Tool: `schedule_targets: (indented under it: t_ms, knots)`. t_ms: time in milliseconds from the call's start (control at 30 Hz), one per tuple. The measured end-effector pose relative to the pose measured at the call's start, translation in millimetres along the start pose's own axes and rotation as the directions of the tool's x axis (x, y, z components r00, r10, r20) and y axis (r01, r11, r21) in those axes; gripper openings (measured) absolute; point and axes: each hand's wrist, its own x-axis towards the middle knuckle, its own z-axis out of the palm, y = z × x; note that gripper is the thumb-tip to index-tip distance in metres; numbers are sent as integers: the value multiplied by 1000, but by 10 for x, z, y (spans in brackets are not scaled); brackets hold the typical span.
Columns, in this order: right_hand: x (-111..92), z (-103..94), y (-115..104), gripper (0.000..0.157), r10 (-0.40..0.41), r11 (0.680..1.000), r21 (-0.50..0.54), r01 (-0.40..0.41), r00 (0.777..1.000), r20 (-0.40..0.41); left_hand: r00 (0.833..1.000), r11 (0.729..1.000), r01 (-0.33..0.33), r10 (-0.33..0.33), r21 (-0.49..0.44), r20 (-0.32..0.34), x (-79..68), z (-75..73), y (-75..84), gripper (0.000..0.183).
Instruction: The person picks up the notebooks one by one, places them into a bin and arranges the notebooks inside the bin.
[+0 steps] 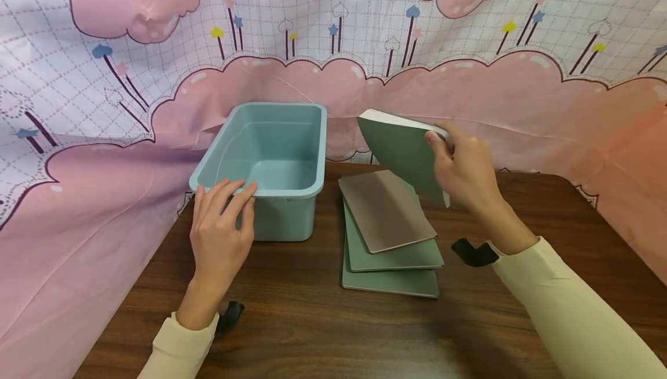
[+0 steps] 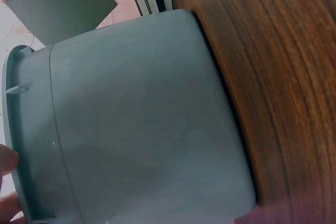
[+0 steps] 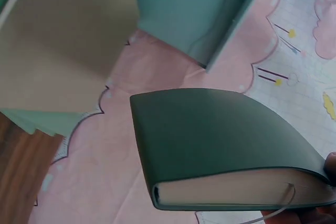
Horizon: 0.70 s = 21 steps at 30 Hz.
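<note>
My right hand (image 1: pixel 465 165) grips a green notebook (image 1: pixel 401 150) by one edge, thumb on the cover, holding it tilted in the air. In the right wrist view its page block shows, with a thin ribbon (image 3: pixel 278 212) hanging from it. Below it, a stack lies on the table: a brown notebook (image 1: pixel 388 211) on top of green notebooks (image 1: pixel 391 282), set askew. My left hand (image 1: pixel 221 234) rests its fingertips on the near rim of a light blue plastic bin (image 1: pixel 281 217), which stands left of the stack. The bin's visible inside holds nothing.
The dark wood table (image 1: pixel 292 315) carries the bin and the stack. Behind it hangs a pink and white patterned cloth (image 1: pixel 354 95), close behind the bin and also along both sides. A black band piece (image 1: pixel 475 253) sticks out at the right cuff.
</note>
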Motion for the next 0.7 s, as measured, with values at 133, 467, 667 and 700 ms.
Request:
schedule_targets:
  t_ms: [133, 467, 667, 700]
  knots:
    - [78, -100, -40, 30, 15, 1000, 2, -14, 999, -38, 1000, 1000, -4, 4, 0, 3, -4, -4, -2, 22]
    - [202, -198, -130, 30, 55, 998, 23, -52, 992, -110, 1000, 1000, -4, 4, 7, 7, -11, -13, -7, 21]
    - [226, -194, -148, 34, 67, 998, 22, -65, 993, -98, 1000, 1000, -8, 8, 10, 8, 1, -15, 3, 22]
    - [232, -193, -152, 34, 67, 998, 20, -65, 993, -97, 1000, 1000, -9, 9, 10, 8, 3, -14, 5, 22]
